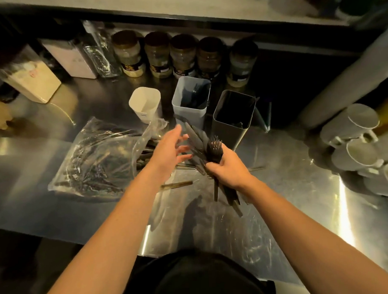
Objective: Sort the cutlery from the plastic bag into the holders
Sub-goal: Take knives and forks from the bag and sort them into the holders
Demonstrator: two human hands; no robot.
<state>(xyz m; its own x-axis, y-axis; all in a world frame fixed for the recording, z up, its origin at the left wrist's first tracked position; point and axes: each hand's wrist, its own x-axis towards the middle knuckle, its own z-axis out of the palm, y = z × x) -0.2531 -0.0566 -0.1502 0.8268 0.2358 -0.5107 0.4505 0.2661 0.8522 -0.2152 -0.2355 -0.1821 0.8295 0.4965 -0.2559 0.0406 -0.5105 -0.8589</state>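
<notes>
Right hand (228,170), grip round dark slim cutlery (210,150).

I count three tall square plastic holders (191,98), five dark-lidded glass jars (182,56), one clear plastic bag (96,159).

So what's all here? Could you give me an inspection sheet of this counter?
Surface: steel counter, glare patches.
Job's things: plastic bag lying open, cutlery spilling out; white holder, grey holder, dark holder upright.
Clutter: jars in a row behind; mugs stacked at right.
Hands: right hand grips cutlery bundle; left hand open beside it.
Cables: nothing seen.
Surroundings: shelf above.
</notes>
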